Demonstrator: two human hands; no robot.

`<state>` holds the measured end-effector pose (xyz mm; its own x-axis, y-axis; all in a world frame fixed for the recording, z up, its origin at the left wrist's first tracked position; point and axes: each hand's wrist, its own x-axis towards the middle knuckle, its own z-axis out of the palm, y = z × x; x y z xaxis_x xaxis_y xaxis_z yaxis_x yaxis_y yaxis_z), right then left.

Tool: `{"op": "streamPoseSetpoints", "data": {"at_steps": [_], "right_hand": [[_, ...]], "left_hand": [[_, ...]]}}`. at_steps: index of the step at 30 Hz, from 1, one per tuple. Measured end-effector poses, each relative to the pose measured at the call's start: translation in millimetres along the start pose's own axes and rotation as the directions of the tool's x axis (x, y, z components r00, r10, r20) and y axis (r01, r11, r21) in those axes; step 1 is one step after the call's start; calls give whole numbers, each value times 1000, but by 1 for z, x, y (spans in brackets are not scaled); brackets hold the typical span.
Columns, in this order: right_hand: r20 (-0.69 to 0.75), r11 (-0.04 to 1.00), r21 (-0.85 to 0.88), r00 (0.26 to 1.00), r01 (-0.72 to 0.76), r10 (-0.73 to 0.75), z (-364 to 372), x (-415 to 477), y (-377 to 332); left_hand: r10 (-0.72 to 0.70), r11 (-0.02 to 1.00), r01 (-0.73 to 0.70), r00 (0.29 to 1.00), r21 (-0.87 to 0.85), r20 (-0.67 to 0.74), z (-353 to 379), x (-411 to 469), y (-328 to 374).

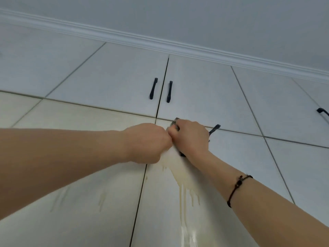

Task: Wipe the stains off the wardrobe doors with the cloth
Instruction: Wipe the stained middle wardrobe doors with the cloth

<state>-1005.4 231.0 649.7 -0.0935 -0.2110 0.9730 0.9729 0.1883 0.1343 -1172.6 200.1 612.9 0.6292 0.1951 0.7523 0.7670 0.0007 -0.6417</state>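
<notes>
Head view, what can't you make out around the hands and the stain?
Head view:
Cloth: mostly hidden under the right hand; only two ends show.
Left hand: fingers face away, so what it holds, if anything, is unseen.
Stain: top covered by the hands, bottom cut by the lower edge.
Far-right handle: cut by the right edge.

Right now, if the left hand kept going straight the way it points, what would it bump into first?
The right hand, which holds the cloth against the wardrobe door. The left hand looks pressed up against it, though depth is hard to judge.
</notes>
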Motion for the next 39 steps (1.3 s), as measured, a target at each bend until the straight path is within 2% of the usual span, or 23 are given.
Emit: {"op": "streamPoseSetpoints", "data": {"at_steps": [1,4,5,7,9,10,11,14,15,17,19,20,24,25,28,29,30,33,34,38,39], "right_hand": [[4,1000,8,1000,-23,23,0,8,4],[-33,972,12,971,-235,236,-4,44,7],[-45,965,14,964,-262,262,0,48,0],[-33,987,7,986,-161,162,9,37,-31],[42,998,1,997,66,-66,17,16,-55],[62,993,-1,991,117,-117,17,14,-55],[56,996,-3,995,87,-87,17,25,-49],[-3,980,36,980,-198,198,10,57,-32],[-15,978,38,978,-207,208,13,57,-39],[1,999,19,999,-48,48,20,44,-63],[44,990,-4,990,138,-137,24,27,-75],[50,990,-15,989,142,-141,23,32,-72],[-26,981,47,982,-186,187,22,73,-55],[-48,984,45,984,-171,173,26,69,-63],[9,992,1,992,123,-123,33,39,-82],[32,985,-1,984,173,-173,31,32,-80],[31,988,4,988,153,-153,28,39,-75],[-11,994,43,995,-100,101,23,71,-62],[-24,992,46,992,-121,123,25,71,-69],[37,983,9,982,182,-183,34,33,-92],[38,981,0,980,196,-196,32,34,-85]], "left_hand": [[-31,999,31,1000,6,-1,-2,-10,-15],[-179,983,177,983,-53,-41,-4,-32,-47],[-198,979,197,980,-43,-26,-7,-36,-51],[-217,975,218,976,-48,10,-12,-39,-54],[-231,969,232,973,-80,26,-17,-35,-58],[-244,965,246,969,-86,34,-19,-33,-61],[-262,960,265,964,-90,46,-19,-32,-67],[-285,949,292,956,-120,73,-15,-28,-80],[-288,949,296,954,-108,85,-13,-28,-85],[-289,951,300,950,-79,118,-8,-27,-88],[-272,959,278,956,-49,106,-3,-26,-90],[-262,963,266,961,-41,84,-2,-27,-91],[-262,964,265,962,-32,78,5,-27,-87],[-271,962,273,960,-21,78,6,-27,-87],[-280,958,282,959,-40,50,10,-26,-88],[-279,959,280,959,-33,47,12,-27,-90],[-290,956,292,956,-34,50,11,-28,-91],[-326,937,330,944,-113,54,11,-27,-88],[-334,936,337,941,-104,49,10,-27,-88],[-318,947,317,948,-57,-17,13,-23,-90],[-322,946,320,946,-44,-32,15,-23,-91]]}}
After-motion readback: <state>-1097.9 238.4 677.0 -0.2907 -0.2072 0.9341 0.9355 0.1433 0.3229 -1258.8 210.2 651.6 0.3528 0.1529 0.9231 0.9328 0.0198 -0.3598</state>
